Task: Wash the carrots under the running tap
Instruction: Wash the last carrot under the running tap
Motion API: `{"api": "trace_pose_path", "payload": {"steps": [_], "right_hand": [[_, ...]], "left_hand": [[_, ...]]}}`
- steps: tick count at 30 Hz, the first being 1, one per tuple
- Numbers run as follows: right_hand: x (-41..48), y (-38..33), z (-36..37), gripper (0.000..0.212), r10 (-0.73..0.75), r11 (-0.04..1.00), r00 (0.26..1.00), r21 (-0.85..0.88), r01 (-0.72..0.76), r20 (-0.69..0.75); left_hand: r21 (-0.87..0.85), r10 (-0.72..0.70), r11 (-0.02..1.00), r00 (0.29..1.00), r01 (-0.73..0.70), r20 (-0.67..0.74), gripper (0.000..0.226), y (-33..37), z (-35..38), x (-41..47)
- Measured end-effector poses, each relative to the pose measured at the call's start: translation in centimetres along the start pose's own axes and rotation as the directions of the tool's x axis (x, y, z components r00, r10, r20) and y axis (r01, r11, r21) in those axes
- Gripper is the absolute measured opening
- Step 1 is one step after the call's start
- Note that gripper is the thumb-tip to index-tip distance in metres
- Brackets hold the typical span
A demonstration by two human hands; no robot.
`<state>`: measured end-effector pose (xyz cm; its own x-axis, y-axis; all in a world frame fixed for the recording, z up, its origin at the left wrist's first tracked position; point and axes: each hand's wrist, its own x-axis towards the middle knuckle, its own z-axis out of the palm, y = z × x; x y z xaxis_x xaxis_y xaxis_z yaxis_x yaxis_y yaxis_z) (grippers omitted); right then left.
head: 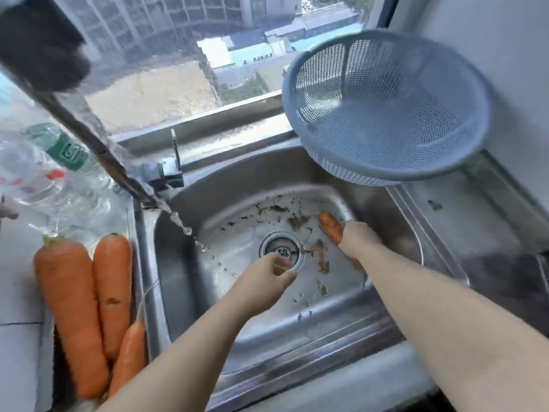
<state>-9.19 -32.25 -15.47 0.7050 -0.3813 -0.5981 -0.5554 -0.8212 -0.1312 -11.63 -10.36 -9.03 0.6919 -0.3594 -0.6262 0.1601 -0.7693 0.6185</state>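
Table [17, 352] left of the sink [297, 346] rim carries three carrots [68, 307]. Over the sink's middle, the left hand [267, 278] curls its fingers loosely, empty. By its right wall, the right hand [358, 236] wraps fingers round a muddy carrot [329, 226]. A colander [386, 105] overhangs its far-right rim.

Bright window [166, 55] daylight — blurred, warped edges

The right hand [358, 237] hides the middle of the muddy carrot [329, 225], and the dark object [41, 43] at far left is blurred beyond telling.
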Motion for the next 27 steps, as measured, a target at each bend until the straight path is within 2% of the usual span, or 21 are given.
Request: {"api": "trace_pose_path", "payload": {"steps": [3,6,9,11,14,16,18,20,21,23,25,27], "right_hand": [[1.9,0.2,1.1,0.029,0.046,0.999,0.999,0.000,-0.046,-0.010],[2.7,0.1,2.1,0.027,0.052,0.996,0.998,-0.071,-0.054,-0.028],[2.9,-0.3,2.5,0.025,0.046,0.997,0.999,-0.070,-0.045,0.019],[2.5,-0.8,2.0,0.023,0.057,0.997,0.989,0.041,-0.063,0.135],[0.7,-2.0,0.8,0.018,-0.012,0.902,0.902,0.394,-0.176,0.431],[-1.5,-3.2,-0.2,0.016,-0.121,0.847,0.819,0.489,-0.210,0.561],[-4.2,-4.6,-0.9,0.016,-0.240,0.845,0.771,0.518,-0.134,0.590],[-7.0,-6.2,-1.7,0.014,-0.344,0.833,0.729,0.551,-0.055,0.592],[-8.3,-7.0,-2.0,0.014,-0.378,0.827,0.708,0.561,-0.032,0.597],[-10.6,-8.4,-2.7,0.018,-0.426,0.824,0.672,0.566,0.011,0.606],[-12.3,-9.6,-3.1,0.022,-0.465,0.818,0.662,0.571,0.068,0.587],[-13.6,-10.7,-3.3,0.026,-0.493,0.824,0.688,0.539,0.174,0.533]], "left_hand": [[-0.067,-0.009,0.998,1.000,0.008,-0.015,0.025,-0.2,0.4,1.0],[-0.107,-0.036,0.994,0.999,0.033,-0.019,0.019,-0.6,0.8,1.5],[-0.122,-0.061,0.991,0.998,0.059,-0.011,0.018,-0.9,0.8,1.6],[-0.127,-0.071,0.989,0.997,0.070,-0.009,0.017,-1.2,0.8,1.5],[-0.304,-0.148,0.942,0.989,0.146,0.017,0.015,-2.1,0.4,0.8],[-0.518,-0.262,0.818,0.964,0.251,0.053,0.013,-2.6,-0.2,-0.2],[-0.744,-0.396,0.586,0.914,0.321,0.083,0.016,-3.3,-1.0,-1.1],[-0.906,-0.464,0.317,0.879,0.281,0.110,0.024,-3.8,-1.9,-1.6],[-0.943,-0.463,0.226,0.878,0.245,0.118,0.030,-3.9,-2.5,-1.8],[-0.982,-0.426,0.110,0.900,0.153,0.092,0.037,-3.3,-3.5,-1.9],[-1.000,-0.394,0.000,0.919,0.019,0.018,0.032,-2.4,-4.5,-2.1],[-0.995,-0.388,-0.022,0.918,-0.095,-0.080,0.021,-1.8,-5.1,-2.1]]}}
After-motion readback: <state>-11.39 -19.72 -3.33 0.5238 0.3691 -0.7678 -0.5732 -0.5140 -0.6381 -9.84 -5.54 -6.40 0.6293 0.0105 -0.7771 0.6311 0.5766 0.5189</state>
